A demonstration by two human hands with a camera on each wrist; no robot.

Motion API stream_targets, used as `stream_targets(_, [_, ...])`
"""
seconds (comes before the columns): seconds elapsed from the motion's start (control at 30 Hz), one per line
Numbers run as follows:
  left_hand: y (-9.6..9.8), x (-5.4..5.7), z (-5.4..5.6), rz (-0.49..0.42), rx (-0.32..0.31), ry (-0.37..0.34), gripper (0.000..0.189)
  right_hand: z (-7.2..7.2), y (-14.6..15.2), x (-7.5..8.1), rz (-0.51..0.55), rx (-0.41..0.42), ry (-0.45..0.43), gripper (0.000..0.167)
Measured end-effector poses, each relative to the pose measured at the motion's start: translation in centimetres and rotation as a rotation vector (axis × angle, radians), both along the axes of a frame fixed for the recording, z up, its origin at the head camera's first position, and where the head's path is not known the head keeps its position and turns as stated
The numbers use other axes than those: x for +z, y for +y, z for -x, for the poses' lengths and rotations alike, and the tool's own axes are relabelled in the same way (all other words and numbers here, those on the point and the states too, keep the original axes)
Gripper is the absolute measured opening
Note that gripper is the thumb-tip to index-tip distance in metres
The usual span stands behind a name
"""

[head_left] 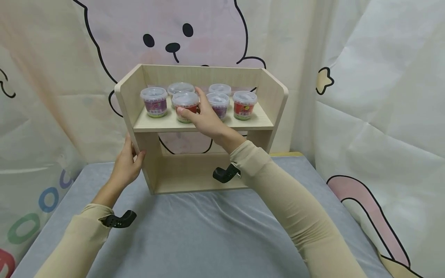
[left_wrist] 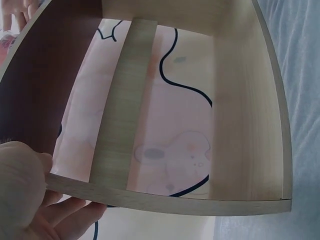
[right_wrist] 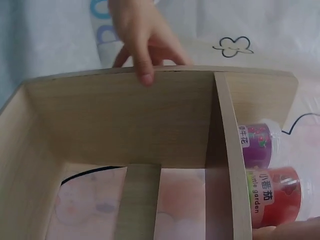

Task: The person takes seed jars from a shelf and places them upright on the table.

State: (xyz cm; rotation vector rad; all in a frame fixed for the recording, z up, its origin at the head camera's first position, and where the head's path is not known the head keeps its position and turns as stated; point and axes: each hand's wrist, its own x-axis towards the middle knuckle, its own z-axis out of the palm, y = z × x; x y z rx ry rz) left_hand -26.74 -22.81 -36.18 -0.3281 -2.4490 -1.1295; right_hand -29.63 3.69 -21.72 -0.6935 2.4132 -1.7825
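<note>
A two-tier wooden shelf (head_left: 205,128) stands on the cloth-covered table. Its left side panel (right_wrist: 135,107) is in my left hand (head_left: 126,165), thumb on the inner face and fingers outside. Up on the top tier, my right hand (head_left: 212,119) holds a clear-lidded plastic cup with a red label (head_left: 185,101), thumb and forefinger around its sides. In the right wrist view this red cup (right_wrist: 275,196) sits beside a purple one (right_wrist: 257,145). Only a bit of the right hand (right_wrist: 292,230) shows there. The left hand (left_wrist: 30,195) also appears in its own wrist view.
Around the held cup are a purple cup (head_left: 154,102) at left, another purple cup (head_left: 218,103), a red cup (head_left: 244,104) at right, and cups behind. Blue-grey cloth (head_left: 205,235) covers the table. Printed curtains (head_left: 379,96) hang behind and beside it.
</note>
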Motion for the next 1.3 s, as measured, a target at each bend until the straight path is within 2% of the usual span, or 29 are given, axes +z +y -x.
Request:
stream_targets(0.2, [-0.3, 0.3, -0.1, 0.023, -0.013, -0.017, 0.079, 0.6, -0.3, 0.3, 0.055, 0.012, -0.093, 0.083])
stream_targets(0.3, [-0.4, 0.5, -0.2, 0.028, -0.023, -0.037, 0.082, 0.7, -0.4, 0.2, 0.035, -0.003, -0.105, 0.078])
stream_targets(0.47, [-0.2, 0.6, -0.3, 0.044, -0.035, -0.056, 0.083, 0.8, -0.2, 0.1, -0.005, -0.003, -0.079, 0.069])
stream_targets(0.6, [-0.3, 0.6, -0.4, 0.057, -0.032, -0.057, 0.083, 0.8, -0.1, -0.1, 0.007, 0.026, -0.069, 0.065])
stream_targets(1.0, [-0.1, 0.6, -0.1, 0.069, -0.015, -0.035, 0.076, 0.5, 0.3, -0.1, 0.032, 0.007, -0.063, 0.065])
stream_targets(1.3, [-0.2, 0.4, -0.1, 0.074, 0.001, -0.015, 0.071, -0.3, 1.0, 0.0, 0.084, 0.013, -0.024, 0.063])
